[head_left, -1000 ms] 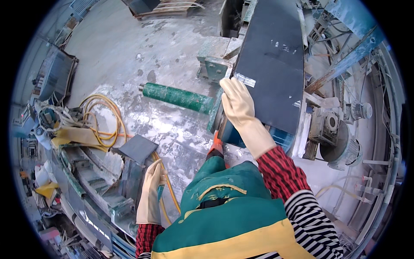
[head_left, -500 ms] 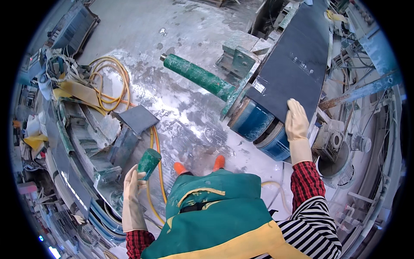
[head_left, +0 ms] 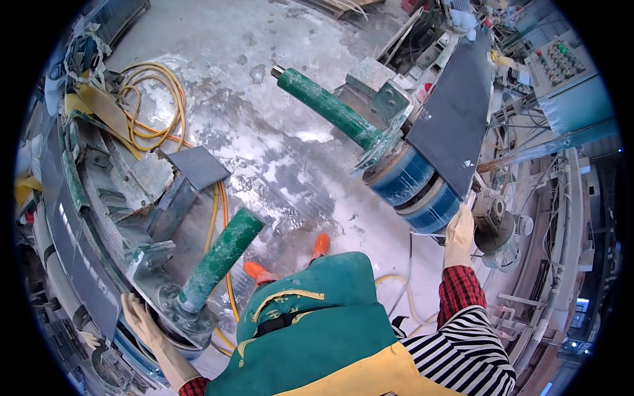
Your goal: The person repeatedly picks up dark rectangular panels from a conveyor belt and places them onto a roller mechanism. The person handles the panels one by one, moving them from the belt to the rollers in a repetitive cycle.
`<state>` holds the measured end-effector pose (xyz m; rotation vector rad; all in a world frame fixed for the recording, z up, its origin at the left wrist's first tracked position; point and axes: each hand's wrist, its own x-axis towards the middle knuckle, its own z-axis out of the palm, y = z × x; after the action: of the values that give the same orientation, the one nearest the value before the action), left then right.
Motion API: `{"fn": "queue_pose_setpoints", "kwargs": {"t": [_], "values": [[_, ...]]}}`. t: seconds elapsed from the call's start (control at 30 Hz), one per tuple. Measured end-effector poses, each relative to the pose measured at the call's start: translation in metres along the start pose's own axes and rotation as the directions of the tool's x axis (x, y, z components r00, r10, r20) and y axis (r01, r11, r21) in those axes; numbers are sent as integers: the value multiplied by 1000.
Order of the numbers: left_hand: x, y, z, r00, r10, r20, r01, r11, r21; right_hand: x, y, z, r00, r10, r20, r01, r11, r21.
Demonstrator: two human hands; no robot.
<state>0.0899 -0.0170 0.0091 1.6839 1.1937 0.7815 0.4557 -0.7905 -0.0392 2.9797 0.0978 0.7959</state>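
My right hand (head_left: 460,228), in a cream rubber glove, is at the near corner of a dark grey slab (head_left: 452,112) on the right. Its fingers are stretched out rather than wrapped round the slab. That slab lies on a conveyor whose end shows blue belts (head_left: 426,191) round a roller. On the left, my gloved left hand (head_left: 139,320) has straight fingers and lies beside the near end of another dark slab (head_left: 82,251). Whether its fingertips touch that slab I cannot tell. A green roller (head_left: 224,257) sticks up between this hand and my feet.
Another green roller (head_left: 330,109) juts out from the right conveyor's frame. Coiled yellow hoses (head_left: 155,102) lie on the wet floor at far left, near a small dark plate (head_left: 198,166). A button panel (head_left: 560,65) stands at far right, above a blue beam (head_left: 555,145).
My left hand has moved from the green roller's top to the left slab's end. My right hand has slid off the right slab's top to its near corner. The view has shifted.
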Motion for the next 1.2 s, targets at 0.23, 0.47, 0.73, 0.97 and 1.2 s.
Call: {"fn": "queue_pose_setpoints", "kwargs": {"t": [0.23,0.47,0.73,0.97,1.2], "values": [[93,-80,-74,933,359,20,-292,726,623,-82,-63,-36,868,392,307,-452,879,156],[93,-95,-69,881,468,71,-315,467,826,-47,-163,-110,714,476,514,-589,805,73],[81,-78,-67,870,491,42,-342,540,769,-5,-199,-19,829,220,514,-322,939,117],[80,-79,-64,875,484,19,-309,526,792,72,-400,99,829,-96,550,-156,906,392],[81,-63,-64,839,544,-36,-312,533,787,87,-638,45,634,-538,556,-1,718,696]]}}
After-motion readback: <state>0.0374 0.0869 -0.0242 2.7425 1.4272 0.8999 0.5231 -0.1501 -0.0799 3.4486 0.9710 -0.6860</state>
